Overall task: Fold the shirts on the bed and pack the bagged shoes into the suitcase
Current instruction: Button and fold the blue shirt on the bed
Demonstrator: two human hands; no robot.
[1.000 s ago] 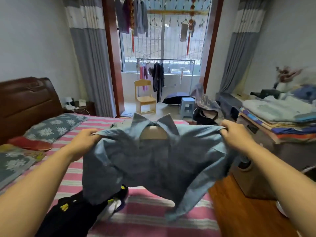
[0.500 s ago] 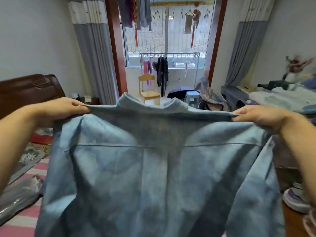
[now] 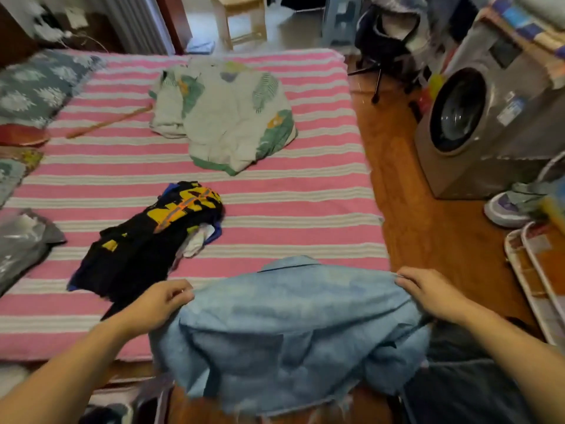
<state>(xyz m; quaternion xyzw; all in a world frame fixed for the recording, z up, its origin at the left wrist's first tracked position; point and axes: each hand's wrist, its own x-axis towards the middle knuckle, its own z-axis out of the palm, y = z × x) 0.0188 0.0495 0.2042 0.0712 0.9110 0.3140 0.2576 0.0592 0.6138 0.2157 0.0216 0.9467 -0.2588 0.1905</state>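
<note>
Blue denim shirt (image 3: 293,325) spread back-up over the near bed edge, collar away, hem hanging off — a black-and-yellow shirt (image 3: 153,240) crumpled mid-bed (image 3: 290,203), a pale leaf-print shirt (image 3: 226,117) rumpled farther up.

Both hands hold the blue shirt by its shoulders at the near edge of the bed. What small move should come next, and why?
Probably lay it flat: the left hand and right hand grip the blue shirt at its shoulders, but most of it hangs off the bed. Sliding it forward onto the bare stripes right of the black garment would give room for folding.
</note>
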